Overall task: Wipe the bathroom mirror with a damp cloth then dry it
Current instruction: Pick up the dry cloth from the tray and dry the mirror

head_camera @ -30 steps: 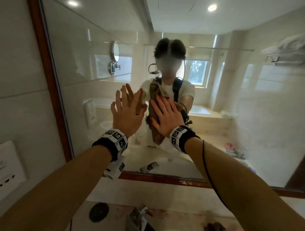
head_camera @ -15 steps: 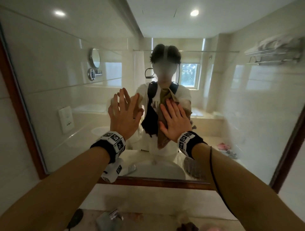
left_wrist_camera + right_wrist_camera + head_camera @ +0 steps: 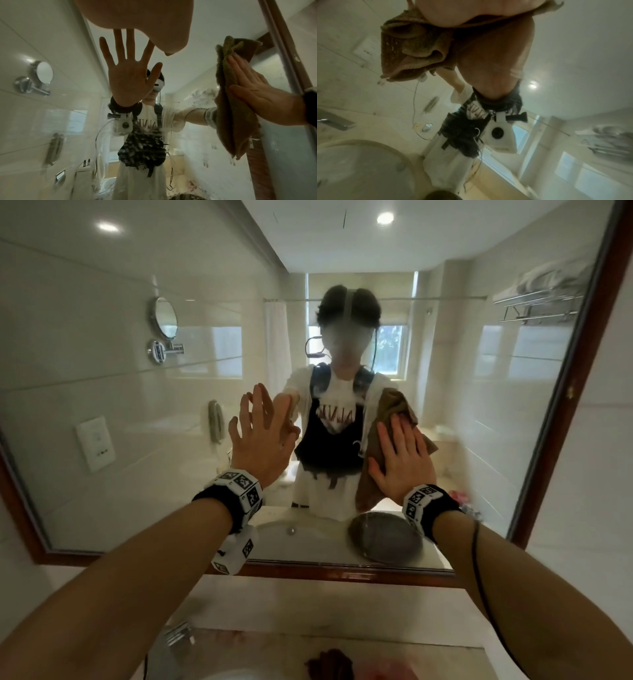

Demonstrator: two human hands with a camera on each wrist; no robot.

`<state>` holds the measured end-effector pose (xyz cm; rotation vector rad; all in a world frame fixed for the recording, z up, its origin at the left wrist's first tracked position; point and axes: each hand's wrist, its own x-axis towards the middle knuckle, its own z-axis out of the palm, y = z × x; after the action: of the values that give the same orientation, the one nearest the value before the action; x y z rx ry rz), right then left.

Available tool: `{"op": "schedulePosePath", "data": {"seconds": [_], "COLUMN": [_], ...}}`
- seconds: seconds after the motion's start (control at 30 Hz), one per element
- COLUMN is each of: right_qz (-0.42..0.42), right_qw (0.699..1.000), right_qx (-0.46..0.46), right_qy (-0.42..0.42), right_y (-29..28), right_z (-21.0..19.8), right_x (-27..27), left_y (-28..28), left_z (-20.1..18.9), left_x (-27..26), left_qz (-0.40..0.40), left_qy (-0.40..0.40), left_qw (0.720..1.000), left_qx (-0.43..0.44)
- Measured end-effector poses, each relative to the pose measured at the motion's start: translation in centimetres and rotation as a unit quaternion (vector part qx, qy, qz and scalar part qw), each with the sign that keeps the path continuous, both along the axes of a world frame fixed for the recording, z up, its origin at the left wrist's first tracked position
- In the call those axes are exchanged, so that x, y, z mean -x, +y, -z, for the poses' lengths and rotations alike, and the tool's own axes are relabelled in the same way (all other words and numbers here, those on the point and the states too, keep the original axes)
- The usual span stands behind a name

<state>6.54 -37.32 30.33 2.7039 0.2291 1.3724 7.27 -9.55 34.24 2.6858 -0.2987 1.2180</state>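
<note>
The bathroom mirror (image 3: 102, 378) fills the head view in a dark wooden frame (image 3: 563, 419). My left hand (image 3: 260, 440) lies flat on the glass, fingers spread and holding nothing; the left wrist view shows its palm (image 3: 137, 20) close above its own reflection. With straight fingers, my right hand (image 3: 400, 463) presses a brown cloth (image 3: 394, 409) against the glass to the right of the centre. The cloth (image 3: 229, 115) hangs crumpled below and above that hand (image 3: 260, 98). In the right wrist view, folds of the cloth (image 3: 412, 47) bulge out beside the palm.
The mirror's lower frame rail (image 3: 342, 575) runs just under my wrists, above a pale counter (image 3: 308, 611). A tap (image 3: 178, 635) and a dark object (image 3: 330, 666) sit at the near edge. The right frame post stands a short way from the cloth. White tiled wall (image 3: 603, 474) follows.
My right hand has slid the cloth to the right across the glass, away from my left hand. The left hand has stayed flat on the mirror. The view has turned rightward.
</note>
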Motion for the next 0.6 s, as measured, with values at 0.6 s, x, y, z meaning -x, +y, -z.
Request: {"op": "schedulePosePath", "data": {"seconds": [0.6], "right_qz": [0.031], "right_qw": [0.996], "right_qx": [-0.082], "right_qy": [-0.034], "right_y": [9.4], "right_z": [-6.1], "right_x": [-1.9], "left_y": [3.0], "left_z": [-0.8], "left_x": [-0.5], "left_qz": [0.003], "left_qy": [-0.017], "left_qw": [1.000], "left_qx": [0.019]}}
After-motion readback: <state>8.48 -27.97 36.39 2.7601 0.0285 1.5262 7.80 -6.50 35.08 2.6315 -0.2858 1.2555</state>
